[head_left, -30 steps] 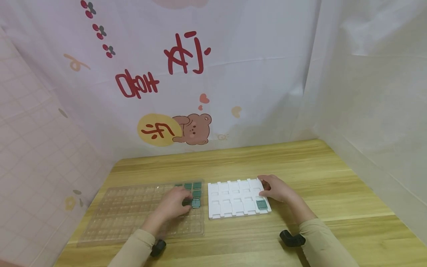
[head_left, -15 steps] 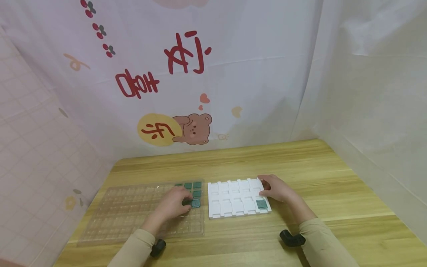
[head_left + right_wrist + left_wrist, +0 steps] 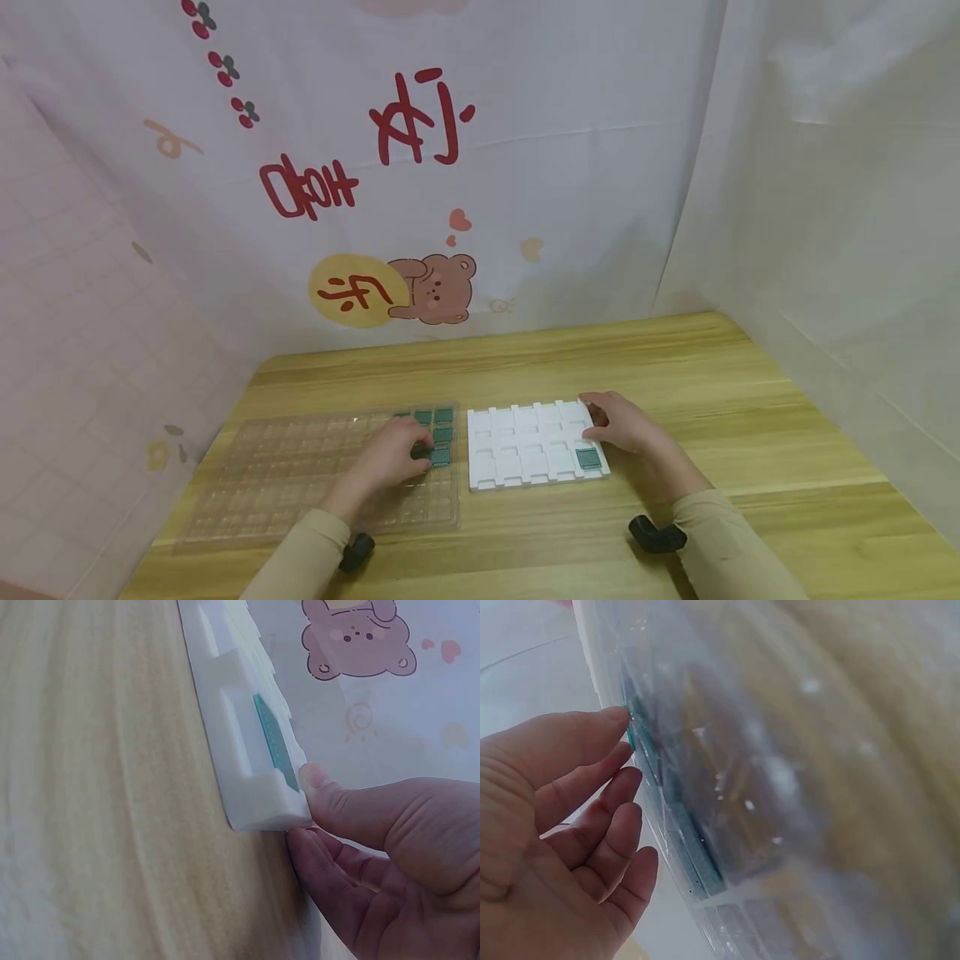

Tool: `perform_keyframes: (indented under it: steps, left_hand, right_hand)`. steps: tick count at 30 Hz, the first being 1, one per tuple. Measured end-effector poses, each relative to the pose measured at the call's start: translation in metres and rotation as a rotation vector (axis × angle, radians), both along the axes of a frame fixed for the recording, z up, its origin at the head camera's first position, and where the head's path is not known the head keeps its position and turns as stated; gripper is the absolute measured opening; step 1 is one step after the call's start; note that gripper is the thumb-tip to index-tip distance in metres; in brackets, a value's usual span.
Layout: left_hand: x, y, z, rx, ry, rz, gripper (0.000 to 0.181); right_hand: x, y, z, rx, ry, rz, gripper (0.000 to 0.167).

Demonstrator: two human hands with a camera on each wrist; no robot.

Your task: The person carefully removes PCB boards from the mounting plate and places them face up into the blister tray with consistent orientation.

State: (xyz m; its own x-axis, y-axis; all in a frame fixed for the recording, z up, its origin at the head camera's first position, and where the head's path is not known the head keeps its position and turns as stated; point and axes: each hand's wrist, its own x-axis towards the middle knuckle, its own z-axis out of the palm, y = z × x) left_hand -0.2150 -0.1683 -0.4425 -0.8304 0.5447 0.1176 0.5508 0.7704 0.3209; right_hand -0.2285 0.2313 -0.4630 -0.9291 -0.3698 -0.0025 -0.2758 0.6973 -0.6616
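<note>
My left hand (image 3: pixel 392 452) is over the right part of a clear plastic compartment tray (image 3: pixel 262 467). Its thumb and index finger pinch the edge of a small green circuit board (image 3: pixel 441 457) lying in one of the compartments. Close up in the left wrist view, green edges show at the thumb and index tips, while the other fingers curl loosely. With thumb on top and fingers at the side, my right hand (image 3: pixel 618 422) grips the right end of a white tray (image 3: pixel 536 461). One green circuit board (image 3: pixel 588 459) sits in that tray's front right pocket.
Several more green boards (image 3: pixel 443 435) lie in the clear tray's back right compartments. Both trays rest side by side on a wooden table (image 3: pixel 540 542), a narrow gap between them. A printed white cloth (image 3: pixel 585 183) hangs behind and along the sides.
</note>
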Motion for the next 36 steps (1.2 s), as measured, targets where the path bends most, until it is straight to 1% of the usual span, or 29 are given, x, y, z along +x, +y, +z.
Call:
perform_keyframes:
  steps: [9, 18, 24, 36]
  left_hand:
    - [-0.0032, 0.0023, 0.0009, 0.030, -0.060, 0.008, 0.019]
    - [-0.0031, 0.0033, 0.0011, 0.012, -0.073, 0.020, 0.019]
    - [-0.0053, 0.0046, 0.0006, -0.006, -0.075, 0.028, 0.018]
    - [-0.0050, 0.0057, 0.0026, 0.006, -0.090, 0.021, 0.016]
  right_hand:
    - [-0.0012, -0.0006, 0.0009, -0.014, 0.001, 0.008, 0.061]
    - [-0.0009, -0.0001, 0.0009, -0.009, 0.010, 0.017, 0.061]
    - [-0.0004, 0.0005, 0.0003, -0.007, 0.008, 0.008, 0.061]
    - [0.0014, -0.0006, 0.0014, -0.013, -0.010, -0.020, 0.061]
